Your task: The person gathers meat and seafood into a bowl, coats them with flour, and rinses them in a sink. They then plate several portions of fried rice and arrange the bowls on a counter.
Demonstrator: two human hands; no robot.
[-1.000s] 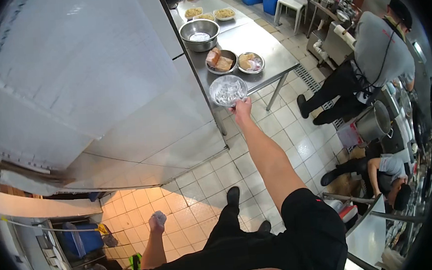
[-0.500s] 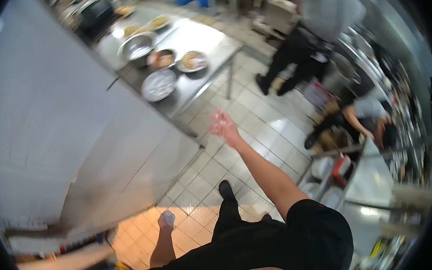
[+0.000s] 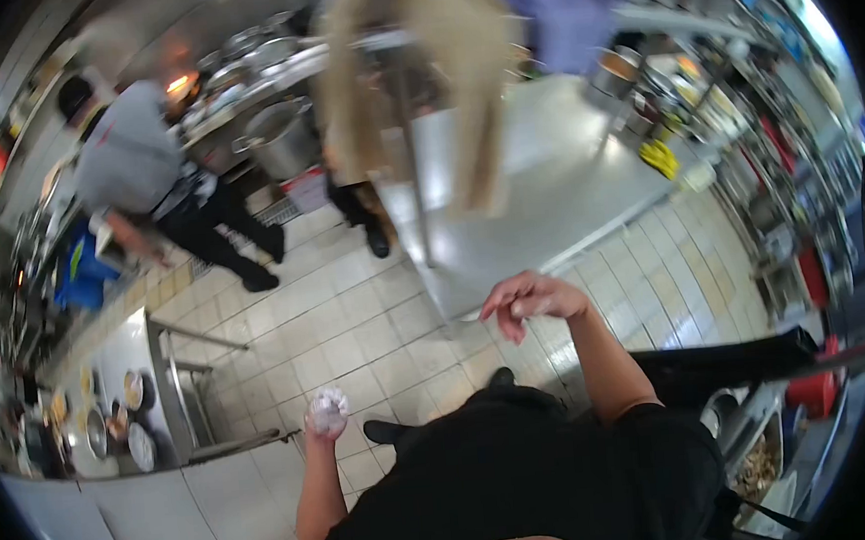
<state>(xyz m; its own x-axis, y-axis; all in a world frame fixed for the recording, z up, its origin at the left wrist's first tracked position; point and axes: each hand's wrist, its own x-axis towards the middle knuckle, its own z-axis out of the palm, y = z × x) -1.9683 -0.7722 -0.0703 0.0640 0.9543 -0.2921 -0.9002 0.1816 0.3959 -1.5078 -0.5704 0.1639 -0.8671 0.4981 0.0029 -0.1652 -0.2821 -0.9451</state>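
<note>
Steel worktable point(image 3: 547, 192): we see it ahead of us and slightly to our right, its long axis running away from us toward the shelves; its near edge lies just beyond our right hand.
Tiled floor point(image 3: 336, 327): it fills the gap between us and the worktable, and our dark shoes show on it below the hands.
Co-worker point(image 3: 140, 175): a person in a grey top and dark trousers stands well apart from us to the left, beside a large stockpot point(image 3: 281, 138).
Small prep table point(image 3: 130, 391): it stands low at our left with several bowls point(image 3: 139, 446) on it, well apart from both hands.
Right hand point(image 3: 533, 298): raised in front of us, fingers loosely curled downward, palm down, holding nothing that we can make out; it is the hand nearer the worktable, close to its near edge.
Left hand point(image 3: 327, 413): lower and nearer our body, closed in a fist around a crumpled clear wrap point(image 3: 328, 406).
Crumpled clear wrap: it sits bunched inside the left fist, over the floor, to the left of and below the right hand.
Relation: the worktable lies forward and right; our right hand leads toward it.
</note>
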